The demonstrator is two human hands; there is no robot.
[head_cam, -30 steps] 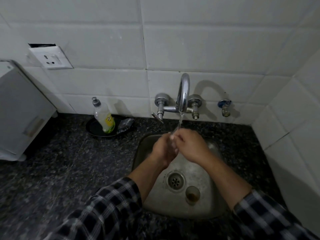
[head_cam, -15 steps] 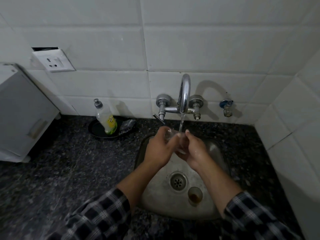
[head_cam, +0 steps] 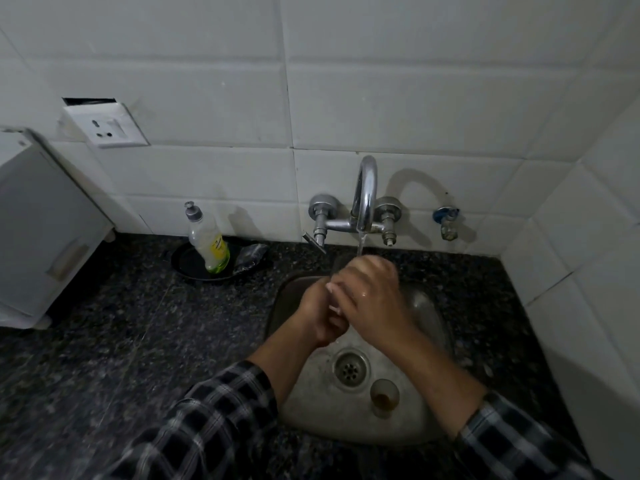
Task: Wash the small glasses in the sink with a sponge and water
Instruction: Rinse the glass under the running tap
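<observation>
both hands meet over the sink (head_cam: 304,410) in the middle of the frame, right under the faucet (head_cam: 365,199), whose thin stream of water (head_cam: 360,244) falls onto them. the right hand (head_cam: 372,296) lies on top, its back to the camera, and its fingers (head_cam: 375,268) are curled together over a small clear glass (head_cam: 340,268), of which only a faint edge shows at the hand's upper left. the left hand (head_cam: 317,315) sits just below and to the left, pressed against the right one. its fingers (head_cam: 334,323) are curled, but the right hand covers them, so i cannot tell what they are clamped on. a few pale spots show between the two hands, too blurred to name.

a second glass (head_cam: 383,396) stands upright on the sink floor in the lower middle of the frame, just right of the drain (head_cam: 350,370), with a brownish bit at its bottom. it is apart from both hands.

on the dark speckled table (head_cam: 104,341), left of the sink, a soap bottle (head_cam: 207,240) leans in a black dish (head_cam: 187,268), with a dark crumpled thing (head_cam: 251,258) at the dish's right edge. a white socket (head_cam: 105,124) hangs on the tiled wall in the upper left, a white box (head_cam: 38,230) fills the left edge, and a small blue tap (head_cam: 446,220) sits on the wall right of the faucet. checked sleeves (head_cam: 214,427) cover both forearms at the bottom of the frame
</observation>
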